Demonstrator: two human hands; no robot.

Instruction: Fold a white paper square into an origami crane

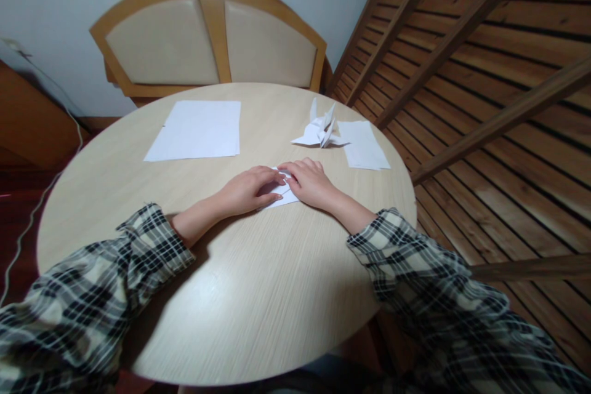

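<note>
A small folded sheet of white paper (290, 197) lies flat near the middle of the table, with a crease line showing on top. My left hand (252, 189) rests on its left part, thumb and fingertips bent down onto it. From the other side my right hand (310, 181) holds it, the thumb pressing near the crease and the fingers curled over the far edge. The fingertips of both hands almost meet. Much of the paper is hidden beneath them. Beyond my right hand stand folded white paper cranes (318, 132); they overlap, so their number is unclear.
A stack of white paper sheets (196, 129) lies at the far left of the round wooden table (258, 295). Smaller paper pieces (364, 146) lie right of the cranes. A padded chair back (212, 31) rises behind, and wooden slats (489, 111) slope along the right.
</note>
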